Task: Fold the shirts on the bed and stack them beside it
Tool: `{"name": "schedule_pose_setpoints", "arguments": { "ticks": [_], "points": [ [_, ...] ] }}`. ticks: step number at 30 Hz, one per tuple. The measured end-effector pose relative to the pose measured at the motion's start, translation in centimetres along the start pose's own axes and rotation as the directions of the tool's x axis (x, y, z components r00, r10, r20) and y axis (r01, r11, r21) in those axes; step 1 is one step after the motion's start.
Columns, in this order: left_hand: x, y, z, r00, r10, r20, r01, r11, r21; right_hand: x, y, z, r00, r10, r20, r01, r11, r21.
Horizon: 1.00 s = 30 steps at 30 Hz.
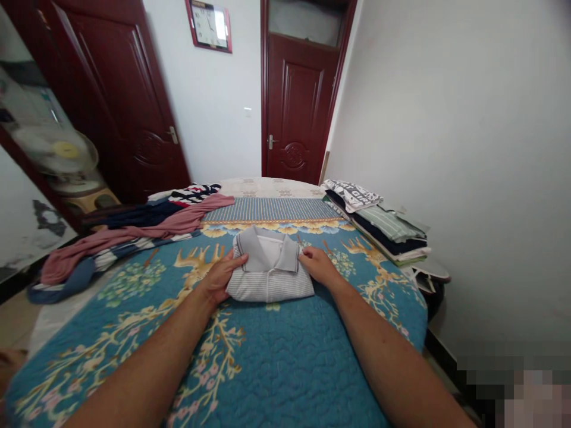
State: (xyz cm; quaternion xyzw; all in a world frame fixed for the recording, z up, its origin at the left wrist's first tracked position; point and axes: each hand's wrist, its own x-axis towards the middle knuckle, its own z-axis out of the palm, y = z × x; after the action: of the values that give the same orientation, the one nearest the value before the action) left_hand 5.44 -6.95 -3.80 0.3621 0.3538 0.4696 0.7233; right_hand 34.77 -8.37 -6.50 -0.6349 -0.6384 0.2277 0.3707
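Note:
A folded polo shirt (270,285) with thin grey and white stripes and a grey collar lies in front of me on the blue quilted cover. My left hand (223,273) grips its left side, with the thumb on top near the collar and the other fingers partly hidden beneath. At the right edge, by the collar tip, my right hand (319,263) pinches the fabric between thumb and fingers. The collar faces away from me, and the shirt's underside is hidden.
Unfolded clothes (134,235) lie heaped along the left edge of the cover (285,368). A stack of folded clothes (388,229) sits at the back right by the wall. Behind the bed are a red door (298,101) and a fan (62,151).

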Motion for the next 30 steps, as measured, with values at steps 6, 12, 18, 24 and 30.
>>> {"name": "schedule_pose_setpoints", "arguments": {
  "ticks": [6,12,18,24,30],
  "points": [
    [-0.8,0.6,-0.5,0.998,0.044,0.048,-0.043,0.999,-0.032,-0.3,-0.4,0.4,0.989,0.071,0.132,-0.128,0.857,0.500],
    [-1.8,1.2,-0.6,0.997,0.050,0.063,-0.046,0.997,-0.064,-1.4,-1.5,0.8,0.890,-0.034,0.455,-0.382,0.487,0.785],
    [-2.2,1.4,-0.2,0.999,0.042,0.023,-0.041,0.998,-0.044,-1.7,-2.1,1.8,0.786,-0.002,0.618,-0.584,0.325,0.744],
    [-2.0,1.7,0.2,0.995,0.071,-0.066,-0.074,0.996,-0.039,-0.9,-2.3,2.3,0.779,0.099,0.619,-0.627,0.164,0.762],
    [-1.7,1.4,-0.1,0.995,0.060,-0.076,-0.062,0.998,-0.017,-1.0,-2.5,1.8,0.738,0.066,0.671,-0.674,0.111,0.730]
  ]
}}
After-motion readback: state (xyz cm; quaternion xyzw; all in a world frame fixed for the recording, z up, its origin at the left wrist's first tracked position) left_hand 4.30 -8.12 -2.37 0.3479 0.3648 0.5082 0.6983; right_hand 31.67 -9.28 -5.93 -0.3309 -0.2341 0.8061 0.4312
